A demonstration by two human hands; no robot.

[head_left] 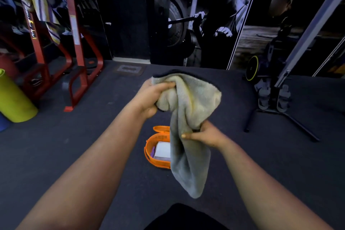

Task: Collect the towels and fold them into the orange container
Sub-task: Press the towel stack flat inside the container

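Note:
A grey fluffy towel point(188, 117) hangs in the air in front of me, bunched at the top and drooping down. My left hand point(151, 97) grips its upper bunched part. My right hand point(205, 134) pinches the towel lower down at its right edge. On the dark floor below stands the orange container point(156, 140), lid open, with a folded white and purple towel point(162, 150) inside. The hanging towel hides the container's right side.
A red metal rack point(74, 46) stands at the left with a striped towel point(43, 9) draped over it. A green rolled mat point(13, 99) lies at the far left. A grey equipment stand point(280, 99) is on the right. A mural wall is behind.

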